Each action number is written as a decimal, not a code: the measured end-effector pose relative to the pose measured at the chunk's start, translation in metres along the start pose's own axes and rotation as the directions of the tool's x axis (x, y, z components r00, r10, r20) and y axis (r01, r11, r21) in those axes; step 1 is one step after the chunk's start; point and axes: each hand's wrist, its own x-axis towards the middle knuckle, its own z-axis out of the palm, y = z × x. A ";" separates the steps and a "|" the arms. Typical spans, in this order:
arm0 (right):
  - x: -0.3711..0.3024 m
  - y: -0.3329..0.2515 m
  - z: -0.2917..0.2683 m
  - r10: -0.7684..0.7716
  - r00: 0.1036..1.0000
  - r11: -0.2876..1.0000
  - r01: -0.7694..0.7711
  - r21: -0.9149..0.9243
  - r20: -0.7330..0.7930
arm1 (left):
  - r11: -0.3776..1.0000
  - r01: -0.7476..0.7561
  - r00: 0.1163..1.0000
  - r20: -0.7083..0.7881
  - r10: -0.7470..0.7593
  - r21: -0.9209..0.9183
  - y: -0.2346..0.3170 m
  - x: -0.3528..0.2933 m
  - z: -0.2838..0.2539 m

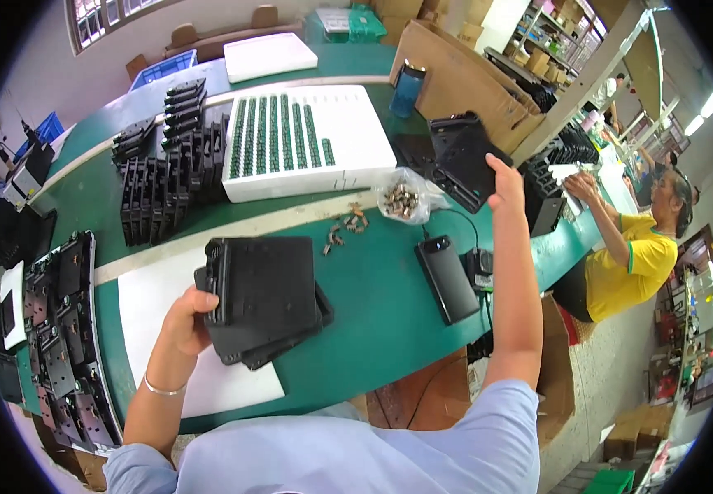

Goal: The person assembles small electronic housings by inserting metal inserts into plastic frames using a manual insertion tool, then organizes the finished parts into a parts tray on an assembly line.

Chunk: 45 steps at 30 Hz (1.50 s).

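Note:
My left hand [188, 319] is closed on the left edge of a stack of flat, square black plastic housings [264, 284]. The stack is fanned a little and sits above a white sheet [155, 300] on the green table. My right hand [505, 186] reaches out to the far right, its thumb and fingers closed on the edge of another black plastic housing [465, 165], held tilted in front of a cardboard box. Beside that housing stands a clear plastic bag [403, 198] of small metal parts. A few loose metal parts [345, 228] lie on the table between my hands.
Green circuit boards [274, 136] stand in rows in a white foam tray [356, 123]. Black housings [163, 181] are stacked left of it. A black power bank [445, 280] with a cable and a blue bottle [407, 89] stand rightward. A person in yellow [632, 255] works at right.

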 end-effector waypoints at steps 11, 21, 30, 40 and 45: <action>0.100 0.075 0.060 0.081 0.996 0.778 -0.089 -0.622 -0.040 | 0.992 -0.127 0.988 -0.090 0.127 -0.002 0.022 -0.034 -0.005; -0.044 -0.011 0.089 0.121 0.800 0.844 0.229 -0.485 0.587 | 0.999 -0.008 0.999 0.033 0.009 -0.054 0.030 0.035 0.049; -0.130 -0.014 0.136 0.293 0.335 0.814 -0.579 -0.050 0.895 | 0.996 -0.025 0.972 0.237 0.003 0.089 0.071 0.155 0.124; 0.021 0.052 0.212 0.107 0.944 0.991 -0.127 0.046 0.312 | 0.816 -0.396 0.912 0.078 0.402 0.421 0.106 0.065 0.084; 0.055 0.082 0.252 -0.008 0.979 0.989 -0.022 0.145 0.203 | 0.785 -0.352 0.856 -0.164 0.490 0.510 0.069 -0.040 0.000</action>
